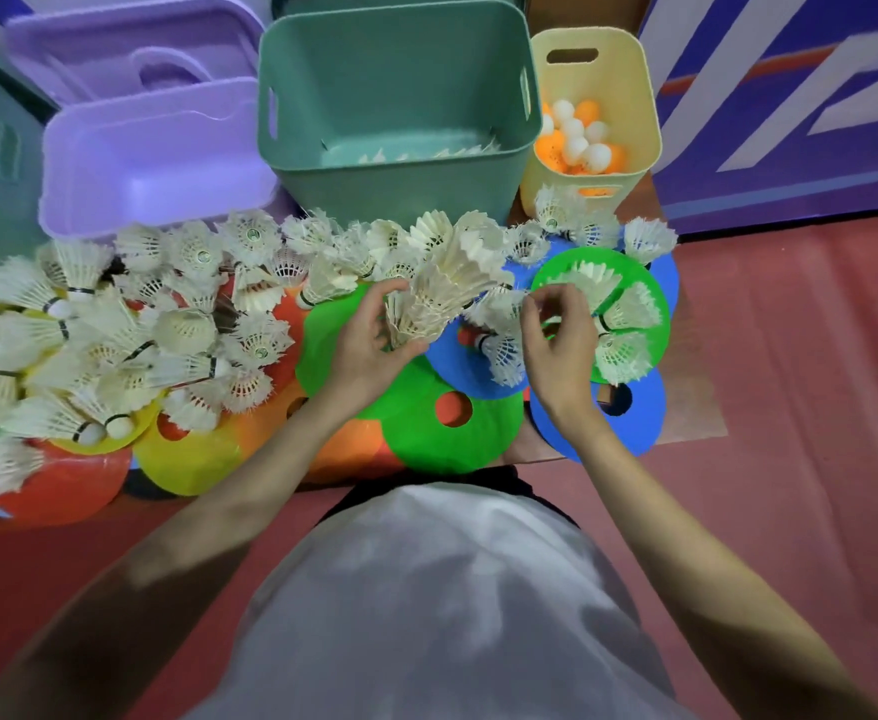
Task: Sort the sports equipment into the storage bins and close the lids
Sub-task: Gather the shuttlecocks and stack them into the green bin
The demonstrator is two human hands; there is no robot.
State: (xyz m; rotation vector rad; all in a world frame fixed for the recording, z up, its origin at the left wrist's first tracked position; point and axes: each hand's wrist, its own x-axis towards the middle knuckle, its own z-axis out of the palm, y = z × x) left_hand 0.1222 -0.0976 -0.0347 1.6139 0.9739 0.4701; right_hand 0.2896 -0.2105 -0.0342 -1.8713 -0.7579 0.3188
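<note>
Feathered and near weightless, the nested shuttlecocks (442, 288) in the left hand (369, 345) grip crush easily, so the right hand (556, 340), pinching one skirt, should favour the cork.

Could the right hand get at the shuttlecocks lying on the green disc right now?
Probably yes. The right hand sits right beside the green disc, and the shuttlecocks on it lie uncovered, though its fingers already pinch another shuttlecock.

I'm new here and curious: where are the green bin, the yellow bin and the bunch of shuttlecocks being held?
green bin (395, 194): head view, front wall.
yellow bin (647, 122): head view, right wall.
bunch of shuttlecocks (442, 293): head view, feathers.
</note>
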